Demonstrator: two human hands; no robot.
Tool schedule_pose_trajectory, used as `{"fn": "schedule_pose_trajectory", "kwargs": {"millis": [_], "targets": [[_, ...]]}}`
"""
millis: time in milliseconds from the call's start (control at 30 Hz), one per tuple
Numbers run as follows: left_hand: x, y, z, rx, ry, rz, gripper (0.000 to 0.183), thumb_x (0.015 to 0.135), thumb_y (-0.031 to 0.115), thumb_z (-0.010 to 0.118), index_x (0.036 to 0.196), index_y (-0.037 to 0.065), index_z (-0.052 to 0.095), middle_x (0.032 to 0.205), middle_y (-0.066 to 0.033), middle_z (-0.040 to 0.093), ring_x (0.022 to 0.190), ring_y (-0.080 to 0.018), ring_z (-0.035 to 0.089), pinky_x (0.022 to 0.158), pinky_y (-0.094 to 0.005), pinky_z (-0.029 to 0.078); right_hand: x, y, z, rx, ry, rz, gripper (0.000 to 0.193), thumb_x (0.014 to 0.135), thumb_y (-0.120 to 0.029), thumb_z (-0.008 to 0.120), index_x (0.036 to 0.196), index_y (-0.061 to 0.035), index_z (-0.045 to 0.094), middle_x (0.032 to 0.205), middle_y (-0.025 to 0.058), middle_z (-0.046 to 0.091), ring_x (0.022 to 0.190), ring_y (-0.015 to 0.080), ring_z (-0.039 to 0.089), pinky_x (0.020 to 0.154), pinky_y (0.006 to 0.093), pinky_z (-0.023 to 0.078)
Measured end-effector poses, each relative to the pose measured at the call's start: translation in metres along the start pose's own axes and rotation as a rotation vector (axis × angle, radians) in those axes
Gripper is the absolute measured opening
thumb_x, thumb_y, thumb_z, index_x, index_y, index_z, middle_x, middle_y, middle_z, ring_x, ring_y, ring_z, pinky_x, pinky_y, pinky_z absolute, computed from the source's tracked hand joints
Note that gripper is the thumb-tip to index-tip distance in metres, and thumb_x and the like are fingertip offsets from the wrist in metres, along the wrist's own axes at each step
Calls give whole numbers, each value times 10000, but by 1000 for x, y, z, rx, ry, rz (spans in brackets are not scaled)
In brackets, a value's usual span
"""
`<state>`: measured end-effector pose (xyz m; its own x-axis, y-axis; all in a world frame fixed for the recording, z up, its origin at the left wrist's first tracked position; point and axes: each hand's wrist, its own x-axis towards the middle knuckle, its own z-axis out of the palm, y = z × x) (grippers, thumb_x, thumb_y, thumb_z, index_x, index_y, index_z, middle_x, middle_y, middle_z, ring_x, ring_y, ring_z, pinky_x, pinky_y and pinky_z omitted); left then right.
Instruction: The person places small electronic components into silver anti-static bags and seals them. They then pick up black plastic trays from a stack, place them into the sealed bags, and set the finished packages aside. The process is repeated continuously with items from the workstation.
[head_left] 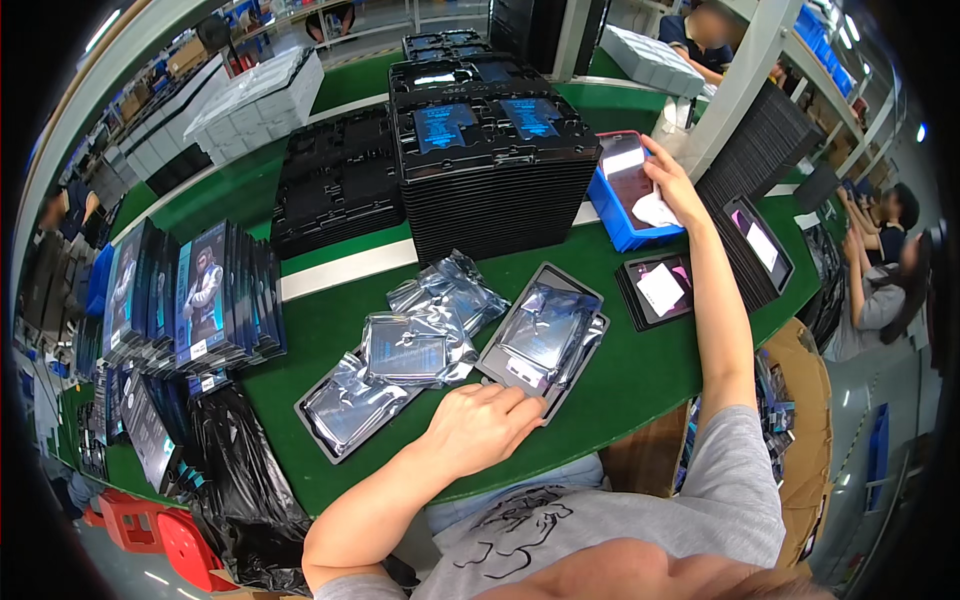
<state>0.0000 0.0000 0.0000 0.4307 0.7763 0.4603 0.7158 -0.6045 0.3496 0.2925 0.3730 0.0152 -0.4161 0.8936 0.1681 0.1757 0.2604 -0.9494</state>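
My left hand (487, 426) rests with curled fingers on the near edge of a grey tray (592, 350). In that tray lies a shiny silver antistatic bag (543, 322) with a flat dark rectangular piece inside. My right arm is stretched far forward. Its hand (672, 182) reaches over a blue plastic bin (630, 236), fingers bent round the right edge of a dark glossy flat card (626, 178). A crumpled white piece (654, 211) shows just below that hand. More silver bags (418, 345) are heaped to the left, partly over another grey tray (312, 432).
Tall stacks of black trays (500, 210) rise at the back. Boxes with printed figures (205, 290) stand at the left beside a black plastic bag (235, 450). Right of the bin are dark trays with white paper (660, 288). A cardboard box (800, 430) stands below the right edge.
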Motion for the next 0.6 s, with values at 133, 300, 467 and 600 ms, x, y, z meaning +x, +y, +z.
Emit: {"fn": "schedule_pose_trajectory", "kwargs": {"millis": [133,300,467,600], "targets": [[-1,-2,-2,9,-4,2,181,780,194,758,926,123,680,736,-8,635,621,-201,650,550,-321,525,-3,-3,12,-75,7,28,616,974,-134,536,1529,-48,284,1161,105,589,1056,158,553,953,270,418],[0,-2,-1,2,0,4,179,781,193,757,927,123,680,733,-10,633,619,-203,650,548,-321,524,0,1,8,-184,5,26,610,972,-121,527,1526,-39,286,1140,102,590,1044,164,552,948,277,420],[0,0,-1,-5,-2,2,179,782,193,756,929,125,681,728,-12,631,616,-205,648,544,-322,523,5,8,4,-521,16,3,558,952,-96,520,1484,-25,363,1209,155,599,1125,225,568,1002,317,419],[2,0,-1,-7,-1,6,179,782,192,755,930,126,681,724,-11,630,615,-207,647,541,-320,522,8,20,-3,-873,1,-194,452,930,-77,510,1379,-26,498,1262,193,586,1186,321,558,1031,368,426]]}}
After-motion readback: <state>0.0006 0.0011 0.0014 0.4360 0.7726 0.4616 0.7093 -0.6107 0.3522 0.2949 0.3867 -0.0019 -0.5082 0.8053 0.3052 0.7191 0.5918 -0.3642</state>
